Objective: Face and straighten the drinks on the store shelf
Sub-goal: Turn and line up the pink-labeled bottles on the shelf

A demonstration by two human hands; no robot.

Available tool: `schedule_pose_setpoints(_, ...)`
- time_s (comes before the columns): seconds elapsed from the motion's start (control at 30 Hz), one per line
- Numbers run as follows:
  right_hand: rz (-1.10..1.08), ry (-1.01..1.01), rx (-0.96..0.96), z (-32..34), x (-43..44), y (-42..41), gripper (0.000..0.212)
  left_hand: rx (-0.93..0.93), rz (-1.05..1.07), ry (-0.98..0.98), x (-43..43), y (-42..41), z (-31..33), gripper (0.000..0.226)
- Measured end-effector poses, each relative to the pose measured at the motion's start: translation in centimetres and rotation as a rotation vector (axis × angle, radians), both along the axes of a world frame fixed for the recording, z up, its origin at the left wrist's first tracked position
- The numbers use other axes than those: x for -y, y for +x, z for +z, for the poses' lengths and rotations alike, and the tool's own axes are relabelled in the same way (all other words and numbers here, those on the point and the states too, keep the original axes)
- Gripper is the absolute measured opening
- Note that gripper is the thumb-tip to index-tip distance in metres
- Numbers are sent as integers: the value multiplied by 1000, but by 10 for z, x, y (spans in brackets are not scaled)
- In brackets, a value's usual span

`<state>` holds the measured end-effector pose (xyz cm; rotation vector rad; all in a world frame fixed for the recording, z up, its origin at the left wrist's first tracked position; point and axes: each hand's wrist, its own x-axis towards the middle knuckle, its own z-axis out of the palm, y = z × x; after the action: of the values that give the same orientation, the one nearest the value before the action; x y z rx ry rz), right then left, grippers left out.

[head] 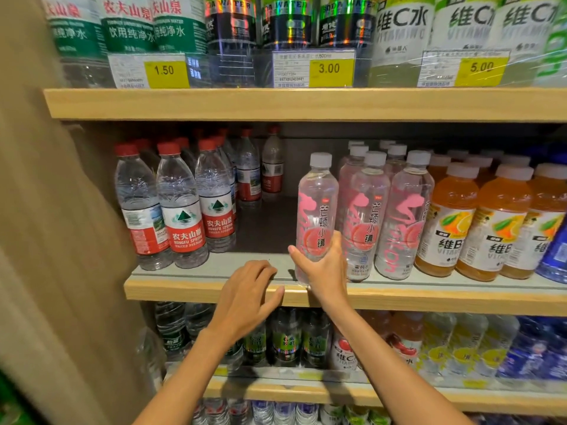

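Pink bottle (317, 204) being fronted on the shelf (184, 291)
The right hand (325, 271) is gripping the upright bottle low down, at the front edge; the left hand (248, 289), fingers loosely spread and holding nothing, is resting just left of it.

NONGFU SPRING on water bottle (181, 210)

We saw a pink-labelled bottle (317, 210), clear with a white cap, upright at the front edge of the middle shelf (199, 291), centre of the frame, our right hand (325, 266) wrapped round its base. Matching pink bottles (405, 216) stood just right of it, labels turned unevenly. Red-capped water bottles (181, 210) stood centre left, one showing its barcode. Orange drinks (448, 222) filled the right.
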<state>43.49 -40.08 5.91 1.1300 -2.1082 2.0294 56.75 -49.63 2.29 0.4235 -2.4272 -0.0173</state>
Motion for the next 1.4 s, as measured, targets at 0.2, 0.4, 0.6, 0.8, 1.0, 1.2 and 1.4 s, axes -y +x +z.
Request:
schedule_pose_setpoints(0.2,-18,78,-14,-1,4,-3,69,-3,-1,19,1,-1,-1,49)
schedule_pose_setpoints(0.4,-8,133,-39,-6,-22,11,67,28,21,65,-2,0,1,58)
schedule_pose_setpoints(0.6,-466,-62,-184,-16,-99,-26,32,-151,-71,580,-25,-21,13,73)
schedule_pose_setpoints(0.8,-416,149,-146,-23,-111,-77,62,-339,-116,681,-37,-59,24,48)
schedule_pose_setpoints(1.0,-442,141,-174,-25,-99,-83,56,-397,-121,701,-39,-72,23,48)
schedule_pose_setpoints(1.2,-414,155,-190,-24,-96,-82,55,-408,-114,699,-42,-82,23,50)
schedule_pose_setpoints(1.4,-408,141,-197,-24,-97,-84,58,-412,-105,708,-42,-85,22,48)
